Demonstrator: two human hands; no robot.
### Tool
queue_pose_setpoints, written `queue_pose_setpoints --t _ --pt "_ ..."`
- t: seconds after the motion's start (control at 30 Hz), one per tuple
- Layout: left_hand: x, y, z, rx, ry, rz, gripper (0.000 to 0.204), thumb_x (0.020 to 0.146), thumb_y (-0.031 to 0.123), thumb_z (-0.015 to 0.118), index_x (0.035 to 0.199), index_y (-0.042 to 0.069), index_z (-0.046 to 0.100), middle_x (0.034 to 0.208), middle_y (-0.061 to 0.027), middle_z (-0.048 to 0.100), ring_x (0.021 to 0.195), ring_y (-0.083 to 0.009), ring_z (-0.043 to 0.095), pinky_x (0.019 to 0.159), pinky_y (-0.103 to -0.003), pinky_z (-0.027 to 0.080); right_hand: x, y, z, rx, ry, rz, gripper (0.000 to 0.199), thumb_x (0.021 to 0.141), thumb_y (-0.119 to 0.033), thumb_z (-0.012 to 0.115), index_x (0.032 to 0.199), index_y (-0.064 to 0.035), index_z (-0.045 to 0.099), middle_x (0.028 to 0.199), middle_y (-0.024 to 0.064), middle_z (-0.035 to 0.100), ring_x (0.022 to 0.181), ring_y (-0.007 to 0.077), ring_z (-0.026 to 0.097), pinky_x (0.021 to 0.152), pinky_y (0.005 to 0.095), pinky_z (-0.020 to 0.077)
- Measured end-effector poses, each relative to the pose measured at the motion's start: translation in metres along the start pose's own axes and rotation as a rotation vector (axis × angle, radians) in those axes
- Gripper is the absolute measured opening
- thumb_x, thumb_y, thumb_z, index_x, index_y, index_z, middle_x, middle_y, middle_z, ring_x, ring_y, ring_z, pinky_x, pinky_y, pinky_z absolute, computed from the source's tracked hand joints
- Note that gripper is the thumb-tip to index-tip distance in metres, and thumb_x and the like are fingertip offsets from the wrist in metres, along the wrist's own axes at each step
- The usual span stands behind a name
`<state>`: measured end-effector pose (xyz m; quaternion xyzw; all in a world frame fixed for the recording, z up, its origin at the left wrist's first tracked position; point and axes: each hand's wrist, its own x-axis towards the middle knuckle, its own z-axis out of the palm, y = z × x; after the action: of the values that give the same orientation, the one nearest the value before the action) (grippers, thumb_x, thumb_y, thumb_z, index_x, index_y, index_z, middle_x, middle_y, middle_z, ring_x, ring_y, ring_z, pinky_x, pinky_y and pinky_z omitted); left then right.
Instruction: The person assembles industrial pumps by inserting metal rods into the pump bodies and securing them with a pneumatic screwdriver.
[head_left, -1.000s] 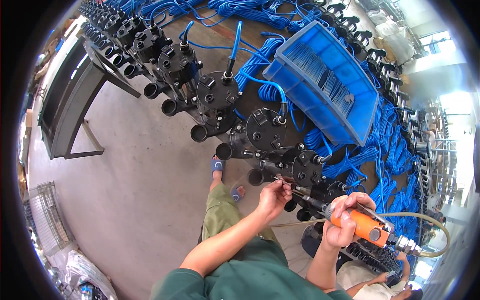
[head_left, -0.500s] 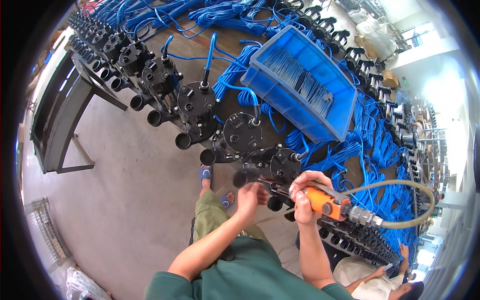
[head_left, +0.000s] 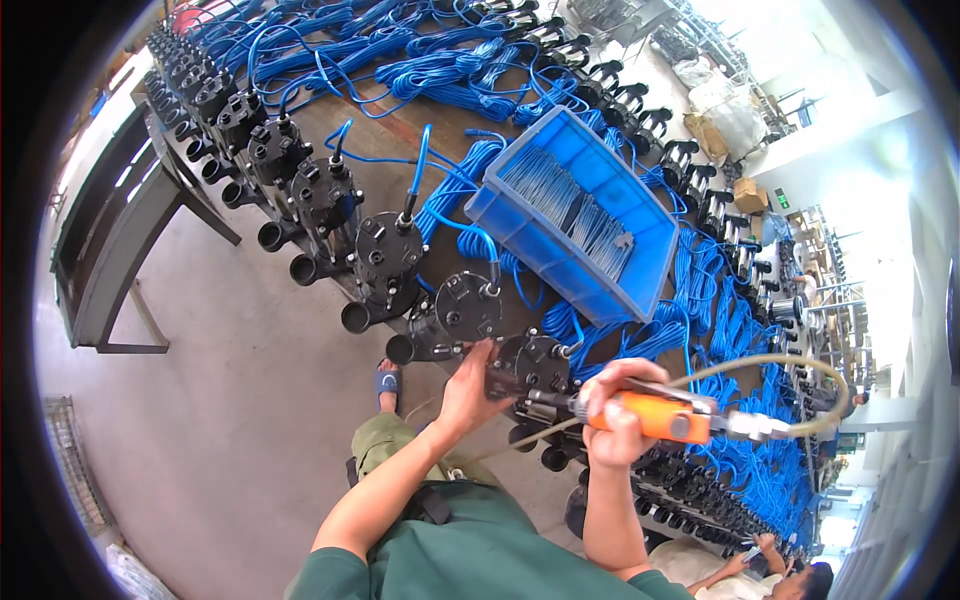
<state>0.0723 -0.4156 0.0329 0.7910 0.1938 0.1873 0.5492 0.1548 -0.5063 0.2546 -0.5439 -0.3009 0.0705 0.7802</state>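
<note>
My right hand [head_left: 622, 412] is wrapped around an orange air screwdriver [head_left: 665, 416] held nearly level. Its dark nose [head_left: 556, 400] points left at the side of a black cylindrical unit [head_left: 540, 362], and a hose leaves its rear end. My left hand [head_left: 468, 392] grips the left side of that same unit, thumb low and fingers up by its top; some fingertips are hidden. Just beyond stands another black unit [head_left: 468, 306] with a round lid, a blue cable from its top and a short pipe mouth [head_left: 400, 349] toward me.
A blue plastic crate [head_left: 640, 240] of thin grey strips stands on the brown table [head_left: 360, 128] among coiled blue cables [head_left: 450, 75]. More black units [head_left: 388, 250] line the table edge. A dark metal stand [head_left: 130, 240] is at left. Another person [head_left: 700, 565] works at lower right.
My left hand has moved left and up onto the side of the black unit. The screwdriver has turned more level, its nose now beside the unit. The whole view has shifted slightly.
</note>
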Motion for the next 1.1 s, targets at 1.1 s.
queue_pose_setpoints --t 1.1 --pt "0.004 0.023 0.0 0.145 -0.05 -0.103 0.103 0.069 0.027 0.086 0.15 -0.001 0.03 0.118 -0.0238 0.065 0.099 -0.0366 0.07 0.085 -0.043 0.057 0.011 0.012 0.001 0.008 -0.06 -0.004 0.03 0.081 0.002 0.061 0.111 -0.0002 0.061 0.098 0.0081 0.064 0.078 0.0088 0.061 0.069 0.0244 0.0516"
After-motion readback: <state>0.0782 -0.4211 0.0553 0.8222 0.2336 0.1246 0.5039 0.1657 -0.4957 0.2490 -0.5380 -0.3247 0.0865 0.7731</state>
